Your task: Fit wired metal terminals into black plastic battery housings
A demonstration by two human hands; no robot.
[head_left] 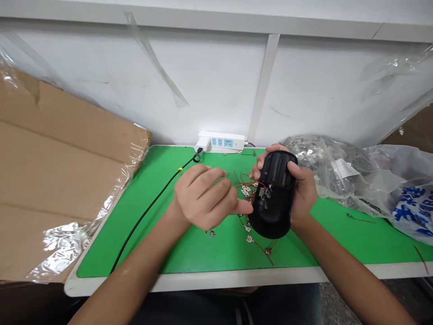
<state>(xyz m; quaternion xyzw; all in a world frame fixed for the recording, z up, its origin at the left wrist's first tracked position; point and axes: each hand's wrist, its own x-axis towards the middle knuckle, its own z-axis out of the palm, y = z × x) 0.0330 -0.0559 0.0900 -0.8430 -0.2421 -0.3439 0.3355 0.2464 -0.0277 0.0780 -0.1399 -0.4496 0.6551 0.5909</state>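
My right hand [305,189] grips a black plastic housing [273,216], oblong with rounded ends, and tilts it above the table. Ribs run along the housing's upper part, and a red wire and small metal contacts show inside. Close to its left side, my left hand [206,196] has its fingers curled in and its thumb pointing at the housing. What those curled fingers hold, if anything, is hidden. Beneath and between the hands lie several small metal contact tabs [249,239] with red wires. One small metal piece [212,234] lies below my left hand.
A white power strip [223,141] sits against the wall, with a black cable [149,207] running to the front left. Cardboard [67,149] stands at the left. Clear bags of metal parts [324,167] and a white-and-blue bag [412,203] occupy the right of the green tabletop [128,257].
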